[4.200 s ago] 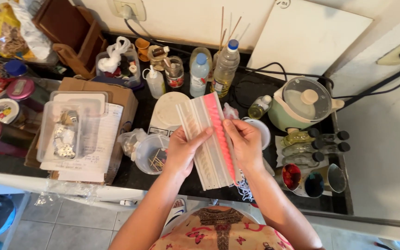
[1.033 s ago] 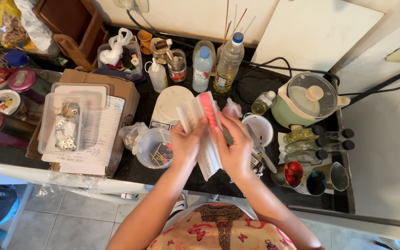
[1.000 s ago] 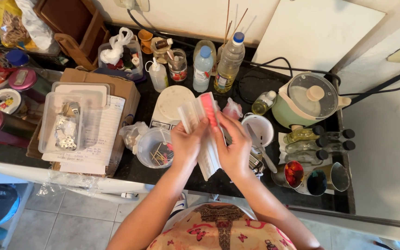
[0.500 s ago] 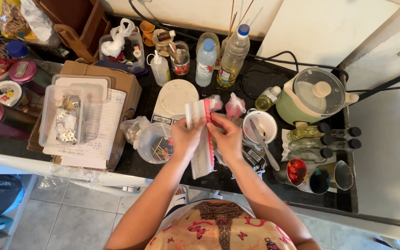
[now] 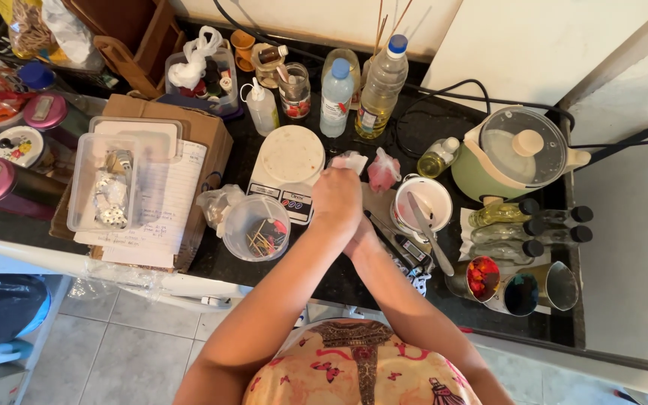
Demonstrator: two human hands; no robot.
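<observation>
My left hand is closed in a fist over the dark counter, just right of the white kitchen scale. My right hand sits pressed under it, and only its wrist and edge show. The white mould with the pink strip, seen in the earlier frames, is hidden beneath the two hands. A clear round tub of small sticks stands to the left of my hands. A white bowl with a knife in it stands to the right.
A green lidded pot sits at the right, with small dark-capped bottles and metal cups of dye in front. Plastic bottles line the back. A cardboard box with papers and a clear container fills the left.
The mould, held up flat between both hands before, was turned on edge, then brought down. It is now out of sight under my stacked hands, near the scale.
</observation>
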